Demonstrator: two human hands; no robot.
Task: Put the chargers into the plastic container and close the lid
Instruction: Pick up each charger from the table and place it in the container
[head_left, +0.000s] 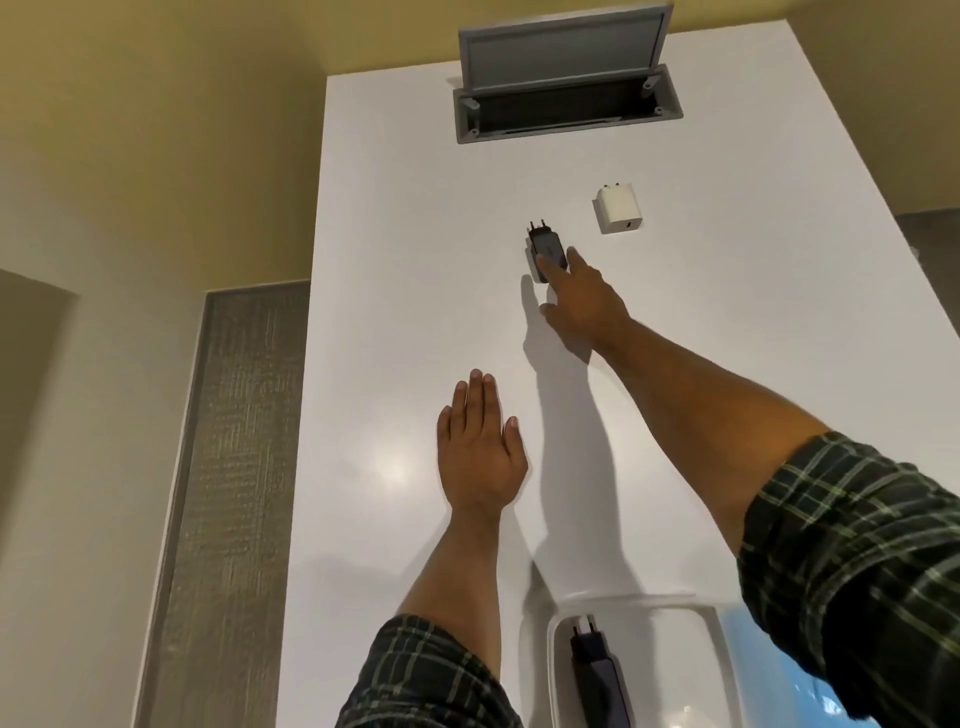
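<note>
While the right hand (584, 296) reaches far out over the table (395, 260), its fingers lie on the black charger (546, 248), spread and not yet closed around it; contact, no grip so far. Left hand (480, 452) rests flat and open on the table, nearer the body, holding nothing.

Black charger: under the right fingertips, prongs pointing away from the hand. Long axis runs roughly along the reach line, tilted slightly left at the far end.

White charger (617, 209): beyond and to the right of the right hand, well apart from it, prongs also pointing away; near-square body, no clear long axis.

Container (644, 608): close to the body, below the right forearm, open. One dark charger (597, 670) already inside, prongs toward the hands. Lid not clearly identifiable.

Risks, judged:
- Arm near full extension, fingertip contact only; a weak pinch could push the charger farther off or let it slip on the glossy top.
- Forearm or sleeve passes just above the container rim on the return; could knock it.
</note>
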